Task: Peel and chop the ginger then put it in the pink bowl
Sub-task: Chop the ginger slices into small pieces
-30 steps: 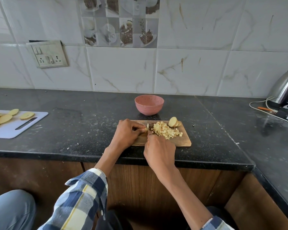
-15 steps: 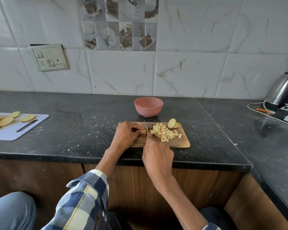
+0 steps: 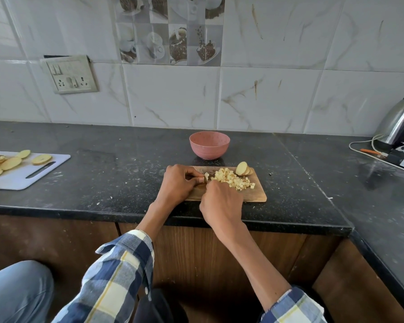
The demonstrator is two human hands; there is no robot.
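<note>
A small wooden cutting board [image 3: 258,194] lies near the counter's front edge. On it sits a pile of diced ginger [image 3: 231,179], with two or three ginger slices [image 3: 243,170] at its far right. My left hand [image 3: 180,185] pinches a small ginger piece [image 3: 206,177] on the board's left part. My right hand [image 3: 221,201] grips a knife whose handle is hidden in the fist; its blade [image 3: 208,172] shows dimly beside the piece. The pink bowl [image 3: 209,145] stands just behind the board, apparently empty.
A white cutting board [image 3: 21,180] with pale slices and a dark knife [image 3: 41,170] lies at the far left. A steel kettle [image 3: 400,122] with cords and a small device stands at the far right. The black counter turns a corner on the right.
Both hands stay at the board's left part. The knife dips and shifts slightly beside the held piece; the diced pile looks unchanged.
</note>
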